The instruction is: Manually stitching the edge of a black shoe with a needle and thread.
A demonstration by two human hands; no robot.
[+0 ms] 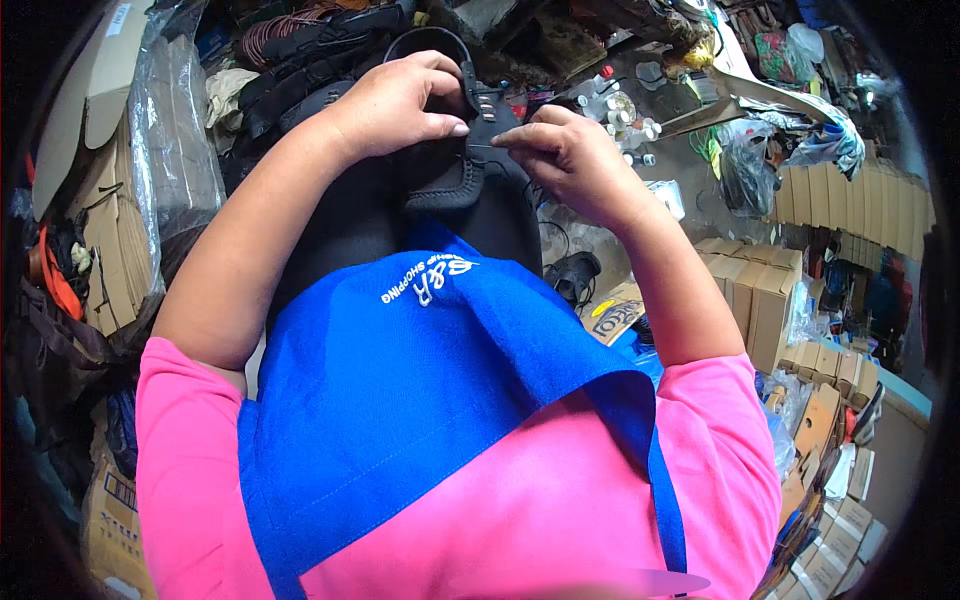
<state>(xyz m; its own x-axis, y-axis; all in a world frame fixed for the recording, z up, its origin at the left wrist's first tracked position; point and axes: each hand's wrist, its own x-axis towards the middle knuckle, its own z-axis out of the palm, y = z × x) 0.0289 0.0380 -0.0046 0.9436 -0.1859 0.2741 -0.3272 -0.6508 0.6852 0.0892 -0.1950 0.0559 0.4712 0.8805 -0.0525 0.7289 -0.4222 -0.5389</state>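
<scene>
Left hand (395, 100) curled over the far left edge of a black padded piece (440, 185), thumb and fingers clamped on it. The piece sits centre, on the lap, just far of the blue apron (430, 380), with a black strap loop (425, 40) at its far end. Right hand (570, 150) just right of it, thumb and forefinger pinched shut on a thin needle (483, 146) pointing left toward the left thumb; needle tip at the stitched rim of the piece. Hands near each other, not touching. Pink sleeves (175, 420) at near edge. Left side: flat cardboard stacks (110, 250) in clear plastic. Right side: rows of small brown boxes (760, 300), near and far. Far right: small white bottles (615, 110) on a cluttered dark surface, plastic bags (745, 170) beside them. More black strap pieces (300, 60) far left.
</scene>
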